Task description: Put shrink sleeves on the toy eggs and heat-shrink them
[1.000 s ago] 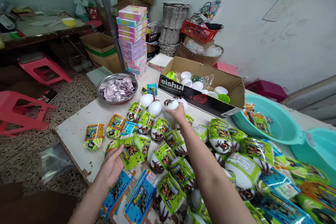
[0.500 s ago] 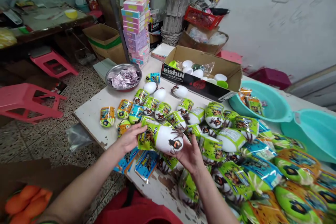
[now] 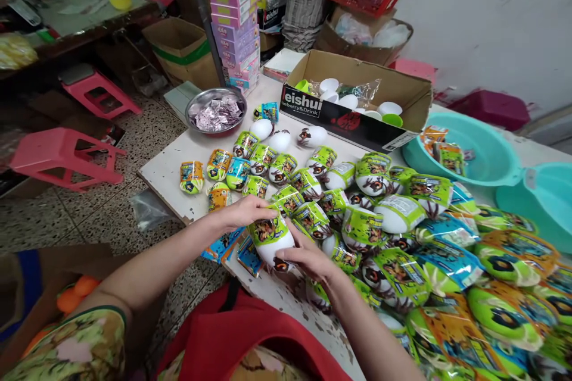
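Between my two hands is a white toy egg (image 3: 272, 243) with a green printed sleeve around its upper part and dark markings on its lower end. My left hand (image 3: 248, 212) is closed on the sleeved top. My right hand (image 3: 308, 255) grips the egg from the right, its thumb across the white lower end. Just beyond lie several green-sleeved eggs (image 3: 310, 219) in loose rows. Farther back are a few bare white eggs (image 3: 313, 136). Flat blue and orange printed sleeves (image 3: 249, 255) lie partly hidden under my left hand, near the table's front edge.
A metal bowl of small pink packets (image 3: 217, 112) stands back left, by stacked pastel boxes (image 3: 236, 41). A cardboard box (image 3: 357, 113) holds white and green shell halves. Teal basins (image 3: 469, 149) stand at right, behind heaped eggs (image 3: 504, 315). Pink stools (image 3: 62, 158) are left.
The egg has turned from lying sideways to more upright, and the sleeve now sits closer around it. Both hands have closed in on it. The camera view has tipped downward.
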`<move>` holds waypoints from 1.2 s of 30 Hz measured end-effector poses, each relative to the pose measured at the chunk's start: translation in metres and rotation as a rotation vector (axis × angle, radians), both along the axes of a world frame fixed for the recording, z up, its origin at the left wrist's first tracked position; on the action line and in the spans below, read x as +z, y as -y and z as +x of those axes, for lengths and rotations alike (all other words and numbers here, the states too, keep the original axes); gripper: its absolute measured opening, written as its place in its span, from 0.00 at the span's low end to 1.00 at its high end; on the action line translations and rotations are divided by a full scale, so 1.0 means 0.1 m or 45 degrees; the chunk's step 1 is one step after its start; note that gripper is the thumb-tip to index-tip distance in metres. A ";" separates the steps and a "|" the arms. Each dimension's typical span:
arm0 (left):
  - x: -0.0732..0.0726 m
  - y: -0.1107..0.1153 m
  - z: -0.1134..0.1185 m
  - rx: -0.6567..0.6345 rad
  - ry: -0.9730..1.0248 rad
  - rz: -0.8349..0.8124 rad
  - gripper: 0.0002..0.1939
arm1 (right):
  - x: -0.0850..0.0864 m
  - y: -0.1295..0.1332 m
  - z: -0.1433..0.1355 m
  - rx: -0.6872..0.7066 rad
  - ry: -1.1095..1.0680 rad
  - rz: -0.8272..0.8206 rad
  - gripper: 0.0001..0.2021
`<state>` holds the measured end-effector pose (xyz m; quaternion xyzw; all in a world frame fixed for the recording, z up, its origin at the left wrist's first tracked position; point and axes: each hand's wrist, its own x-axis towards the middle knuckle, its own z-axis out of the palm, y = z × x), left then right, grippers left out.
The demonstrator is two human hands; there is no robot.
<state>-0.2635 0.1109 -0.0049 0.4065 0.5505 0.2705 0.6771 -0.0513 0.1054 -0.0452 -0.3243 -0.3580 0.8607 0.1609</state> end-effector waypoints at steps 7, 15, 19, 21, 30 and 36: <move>0.03 0.27 -0.07 0.446 0.037 0.190 0.26 | 0.11 0.26 0.02 -0.265 -0.156 -0.089 0.36; -0.16 0.69 0.15 0.185 0.360 -0.211 0.28 | 0.15 0.61 -0.05 -0.434 0.088 0.134 0.48; -0.06 0.71 0.11 0.088 0.405 -0.195 0.28 | 0.20 0.66 0.01 -0.296 0.037 0.166 0.47; -0.03 0.75 0.09 -0.012 0.428 -0.194 0.29 | 0.21 0.66 0.07 -0.239 0.009 0.155 0.42; -0.18 1.10 0.07 -0.074 0.466 -0.356 0.31 | 0.07 0.91 0.06 -0.197 0.327 0.073 0.35; -0.17 1.26 0.08 -0.031 0.495 -0.391 0.30 | 0.03 0.98 -0.01 -0.177 0.319 0.007 0.31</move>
